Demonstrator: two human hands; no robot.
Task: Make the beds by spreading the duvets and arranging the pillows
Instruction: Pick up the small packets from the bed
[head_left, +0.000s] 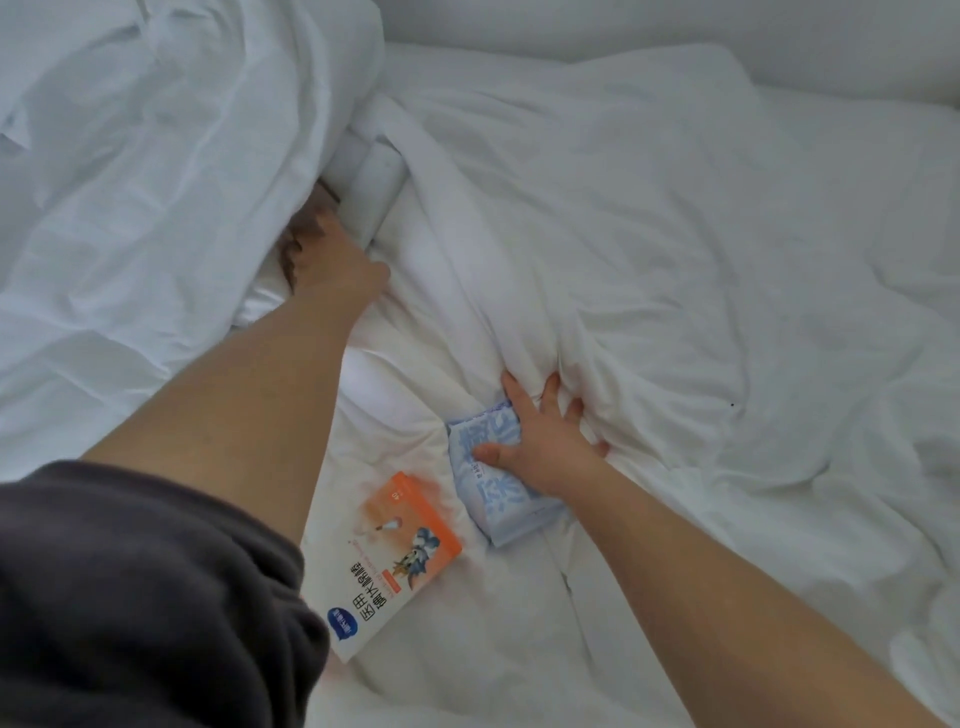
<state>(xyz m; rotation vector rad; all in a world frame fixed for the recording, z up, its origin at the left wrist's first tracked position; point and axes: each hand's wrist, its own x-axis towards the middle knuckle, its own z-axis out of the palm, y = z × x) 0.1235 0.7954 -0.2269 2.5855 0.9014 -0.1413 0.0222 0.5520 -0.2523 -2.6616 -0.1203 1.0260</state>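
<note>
A rumpled white duvet (649, 249) covers the bed on the right. A second bulk of white bedding (156, 182) is lifted at the left. My left hand (332, 254) reaches under that raised bedding, its fingers partly hidden, gripping the fabric. My right hand (540, 441) lies on a pale blue tissue pack (498, 493), thumb on its top, fingers spread and pressing into the duvet folds. A white pillow (571, 21) lies along the far edge.
An orange and white box of cotton swabs (389, 561) lies on the sheet between my arms, next to the tissue pack. A white rolled edge of bedding (374, 176) runs above my left hand. My dark sleeve (130, 597) fills the lower left.
</note>
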